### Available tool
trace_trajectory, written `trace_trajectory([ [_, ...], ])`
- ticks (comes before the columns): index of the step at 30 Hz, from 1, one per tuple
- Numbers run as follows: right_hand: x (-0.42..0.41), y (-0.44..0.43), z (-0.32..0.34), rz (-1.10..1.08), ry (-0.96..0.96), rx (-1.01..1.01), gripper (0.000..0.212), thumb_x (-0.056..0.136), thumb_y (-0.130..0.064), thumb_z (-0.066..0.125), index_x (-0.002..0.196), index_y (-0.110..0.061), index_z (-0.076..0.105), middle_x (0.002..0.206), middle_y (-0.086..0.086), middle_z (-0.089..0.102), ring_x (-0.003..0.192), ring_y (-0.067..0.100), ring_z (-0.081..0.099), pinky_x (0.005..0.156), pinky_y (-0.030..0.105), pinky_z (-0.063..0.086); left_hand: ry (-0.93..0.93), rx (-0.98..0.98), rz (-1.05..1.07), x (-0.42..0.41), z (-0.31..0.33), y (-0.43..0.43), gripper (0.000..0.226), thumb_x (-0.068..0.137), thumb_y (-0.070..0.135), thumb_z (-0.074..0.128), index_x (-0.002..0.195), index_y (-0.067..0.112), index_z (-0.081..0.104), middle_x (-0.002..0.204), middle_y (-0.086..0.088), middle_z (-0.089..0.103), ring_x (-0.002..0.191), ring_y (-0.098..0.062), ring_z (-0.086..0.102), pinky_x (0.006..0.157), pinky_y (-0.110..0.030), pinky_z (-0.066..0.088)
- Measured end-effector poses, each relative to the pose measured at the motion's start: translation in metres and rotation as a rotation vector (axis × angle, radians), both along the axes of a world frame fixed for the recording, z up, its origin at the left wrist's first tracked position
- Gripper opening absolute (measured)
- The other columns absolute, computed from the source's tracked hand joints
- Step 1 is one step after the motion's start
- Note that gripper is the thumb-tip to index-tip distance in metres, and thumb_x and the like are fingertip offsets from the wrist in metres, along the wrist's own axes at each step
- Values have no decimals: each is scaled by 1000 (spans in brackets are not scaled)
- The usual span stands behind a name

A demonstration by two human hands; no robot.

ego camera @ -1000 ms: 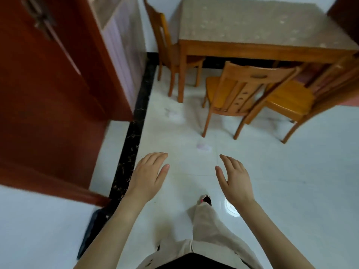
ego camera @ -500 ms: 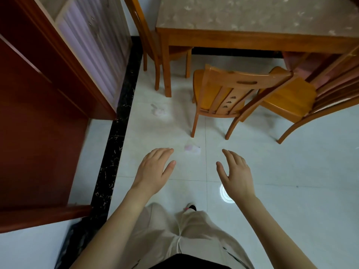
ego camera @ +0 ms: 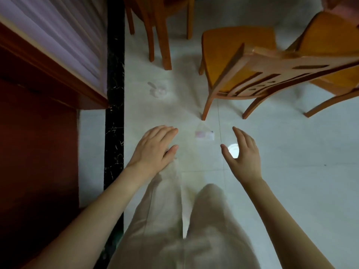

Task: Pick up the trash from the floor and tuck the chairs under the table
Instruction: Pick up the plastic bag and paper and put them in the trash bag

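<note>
Both hands are out in front, over the white tiled floor [ego camera: 291, 171], and neither holds anything. The left hand [ego camera: 155, 150] is palm down, fingers straight and held together. The right hand [ego camera: 242, 156] is spread, fingers gently curved and thumb stuck out wide. Between them on the tiles lies a small flat pink-and-white wrapper [ego camera: 205, 135], roughly midway between the two sets of fingertips and clear of both, touched by no finger. It sits just in front of the near leg of the closest wooden chair [ego camera: 262, 74], which stands pulled out with its slatted back towards the camera. A second piece of trash, a crumpled clear plastic wrapper [ego camera: 158, 90], lies farther off, beyond the left hand and near the black marble strip [ego camera: 114, 94]. A second chair [ego camera: 330, 35] stands at the right edge, and the legs of a third chair [ego camera: 153, 26] show at the top. Beige trousers [ego camera: 174, 230] fill the bottom, with a reddish-brown cabinet [ego camera: 38, 152] along the left.
</note>
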State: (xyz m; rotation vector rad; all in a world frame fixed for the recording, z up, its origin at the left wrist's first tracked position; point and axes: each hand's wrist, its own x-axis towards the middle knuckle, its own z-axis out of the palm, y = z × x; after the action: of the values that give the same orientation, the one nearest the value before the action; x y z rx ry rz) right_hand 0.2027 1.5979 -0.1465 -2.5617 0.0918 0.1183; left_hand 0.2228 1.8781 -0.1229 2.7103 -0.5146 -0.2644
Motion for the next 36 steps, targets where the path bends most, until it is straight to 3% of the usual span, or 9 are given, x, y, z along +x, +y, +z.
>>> trace_trajectory([
  [5, 68, 27, -111, -51, 92, 45, 66, 86, -38, 71, 142, -12, 46, 142, 6, 52, 131, 22, 44, 107, 35, 35, 22, -25, -21, 91, -111, 37, 48, 95, 37, 41, 132, 9, 53, 132, -6, 56, 124, -25, 48, 106, -37, 35],
  [10, 124, 34, -277, -43, 175, 71, 71, 80, -34, 78, 141, -15, 46, 141, 3, 52, 130, 20, 45, 106, 31, 36, 48, -62, 11, 147, -279, 37, 49, 94, 37, 41, 131, 9, 54, 132, -6, 57, 123, -25, 49, 106, -37, 36],
  [14, 143, 22, -433, 16, 273, 62, 80, 74, -32, 83, 143, -17, 46, 140, 2, 52, 130, 21, 47, 107, 35, 39, 81, -91, 14, 166, -428, 29, 52, 93, 39, 40, 131, 7, 54, 132, -9, 57, 121, -30, 50, 103, -42, 40],
  [17, 144, 4, -533, 56, 337, 26, 86, 69, -29, 87, 143, -16, 45, 141, 2, 51, 132, 22, 45, 108, 29, 34, 82, -117, 5, 166, -521, 27, 50, 93, 37, 41, 130, 6, 54, 131, -11, 57, 121, -30, 50, 102, -42, 41],
  [21, 142, -15, -622, 101, 392, -42, 88, 69, -22, 87, 145, -16, 43, 145, 4, 49, 136, 24, 40, 112, 30, 29, 110, -103, -26, 157, -610, 27, 50, 92, 37, 42, 130, 6, 54, 131, -10, 57, 121, -28, 49, 101, -42, 41],
  [25, 149, -24, -669, 177, 353, -162, 82, 68, -17, 86, 141, -14, 48, 137, 6, 55, 129, 28, 47, 113, 40, 33, 165, -83, -33, 156, -657, 27, 53, 92, 39, 40, 131, 6, 54, 131, -11, 57, 121, -27, 48, 101, -40, 39],
  [29, 155, -19, -678, 62, 347, -171, 61, 74, -17, 81, 130, -12, 57, 126, 8, 61, 118, 29, 54, 101, 35, 40, 186, -88, -7, 163, -665, 30, 53, 92, 39, 39, 131, 6, 54, 130, -11, 57, 120, -29, 48, 102, -41, 39],
  [32, 161, -1, -651, 1, 324, -105, 57, 73, -20, 81, 124, -10, 58, 118, 9, 62, 110, 29, 55, 91, 36, 43, 185, -90, 28, 171, -641, 36, 52, 92, 38, 41, 132, 7, 52, 131, -10, 57, 120, -29, 48, 101, -41, 39],
  [36, 173, 41, -584, 39, 235, -72, 57, 72, -23, 84, 121, -9, 59, 114, 10, 64, 105, 31, 58, 89, 42, 47, 125, -99, 91, 181, -579, 52, 50, 92, 36, 44, 131, 6, 53, 128, -11, 58, 117, -30, 51, 100, -40, 41],
])
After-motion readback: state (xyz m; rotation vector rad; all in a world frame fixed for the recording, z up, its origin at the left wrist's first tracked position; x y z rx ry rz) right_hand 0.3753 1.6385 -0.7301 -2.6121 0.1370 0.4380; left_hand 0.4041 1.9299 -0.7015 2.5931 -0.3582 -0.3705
